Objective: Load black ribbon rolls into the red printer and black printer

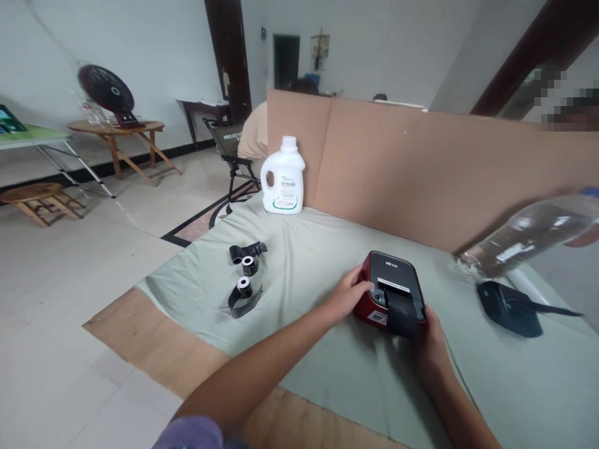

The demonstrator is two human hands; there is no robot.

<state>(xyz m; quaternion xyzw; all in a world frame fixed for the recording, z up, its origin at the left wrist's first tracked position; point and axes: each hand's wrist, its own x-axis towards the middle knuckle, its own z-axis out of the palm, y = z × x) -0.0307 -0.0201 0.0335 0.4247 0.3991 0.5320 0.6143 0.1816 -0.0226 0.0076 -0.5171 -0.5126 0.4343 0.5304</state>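
A red and black label printer (395,271) is held between my two hands, above the cloth-covered table. My left hand (347,294) grips its left side, thumb on the top edge near the buttons. Fingers of my right hand (431,340) close round the lower right side, partly hidden by the printer. Out of the slot on top hangs a wide black strip (402,312), with a white strip above it. Left of the printer, on the cloth, stand two small black rolls with white cores, one roll (249,266) behind the other roll (244,287), beside loose black tape (241,252).
A white detergent jug (284,178) stands at the back, against a tall cardboard panel (374,165). To the right are a dark dustpan-like object (508,308) and a large clear plastic bottle (528,231), tilted. The green cloth (318,368) leaves the front wooden edge bare.
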